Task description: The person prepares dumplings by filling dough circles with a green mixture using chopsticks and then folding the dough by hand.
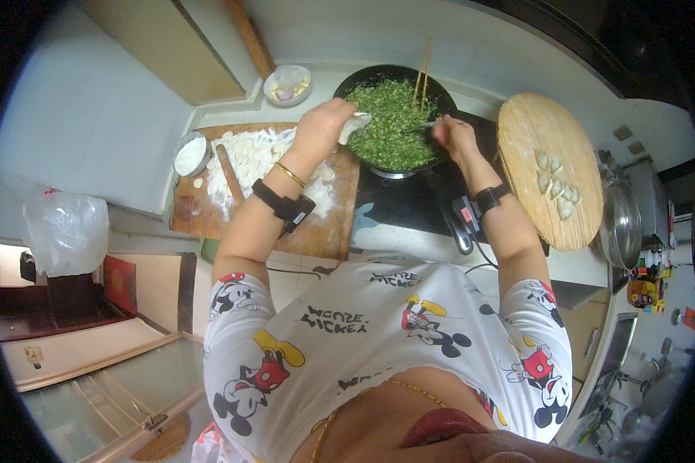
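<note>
My left hand (326,122) holds a thin white dough wrapper (356,126) at the left rim of a black wok. The wok holds chopped green filling (391,124). Over the right part of the filling, my right hand (454,134) grips a metal utensil (431,124) whose tip reaches the filling. Wooden chopsticks (421,72) stand in the far right of the wok. Left of it, a wooden board (324,234) bears floured dough discs (249,156) and a rolling pin (229,172). Several filled dumplings (558,185) lie on a round straw tray (579,133) at the right.
A bowl of white flour (191,154) stands at the board's left corner. Behind the board is a white bowl (288,85) with pale pieces. A black-handled pan handle (457,226) points towards me over the cooktop (402,202). Metal pans (622,226) stand beyond the tray.
</note>
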Action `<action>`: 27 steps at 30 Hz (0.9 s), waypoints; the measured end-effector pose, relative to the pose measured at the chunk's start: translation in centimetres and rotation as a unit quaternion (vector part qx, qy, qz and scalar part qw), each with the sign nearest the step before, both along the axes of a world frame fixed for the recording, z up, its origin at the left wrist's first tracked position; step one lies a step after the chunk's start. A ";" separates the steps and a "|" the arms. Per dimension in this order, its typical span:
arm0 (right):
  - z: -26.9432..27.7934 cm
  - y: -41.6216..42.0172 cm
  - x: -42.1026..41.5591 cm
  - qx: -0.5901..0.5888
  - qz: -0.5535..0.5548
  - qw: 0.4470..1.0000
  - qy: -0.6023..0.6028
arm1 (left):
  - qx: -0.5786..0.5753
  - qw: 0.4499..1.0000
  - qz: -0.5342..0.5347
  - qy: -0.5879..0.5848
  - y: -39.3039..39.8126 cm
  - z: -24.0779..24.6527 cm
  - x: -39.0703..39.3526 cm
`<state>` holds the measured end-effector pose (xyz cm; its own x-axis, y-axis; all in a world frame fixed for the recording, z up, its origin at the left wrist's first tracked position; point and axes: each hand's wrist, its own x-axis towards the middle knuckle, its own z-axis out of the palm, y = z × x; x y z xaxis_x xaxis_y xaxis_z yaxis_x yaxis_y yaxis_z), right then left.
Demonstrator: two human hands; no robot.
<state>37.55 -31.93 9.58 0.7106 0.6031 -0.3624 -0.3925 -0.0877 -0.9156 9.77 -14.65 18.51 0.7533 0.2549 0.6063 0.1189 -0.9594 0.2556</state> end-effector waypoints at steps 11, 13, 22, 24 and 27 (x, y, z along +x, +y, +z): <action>-0.3 -0.4 0.1 0.014 -0.010 1.000 0.011 | -0.880 0.376 -0.193 -0.217 -1.6 -4.0 4.7; 0.0 -0.4 0.0 0.017 -0.018 1.000 0.014 | -0.879 0.372 -0.190 -0.230 -2.1 -4.1 5.2; 3.3 -1.2 -0.6 0.106 -0.054 0.993 -0.004 | -0.875 0.294 -0.203 -0.326 -2.0 -5.2 5.8; 5.0 -1.5 -1.7 0.135 -0.057 0.989 -0.026 | -0.867 0.327 -0.170 -0.335 -2.7 -5.1 6.5; 7.0 -1.6 -3.6 0.167 -0.036 0.984 -0.060 | -0.883 0.319 -0.184 -0.292 -1.9 -6.8 8.0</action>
<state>33.98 -33.54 16.57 0.7816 0.6205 -0.0638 -0.2738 0.2494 -0.9289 17.80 -16.59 11.71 0.8189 0.5471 -0.1734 -0.4816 0.8194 0.3108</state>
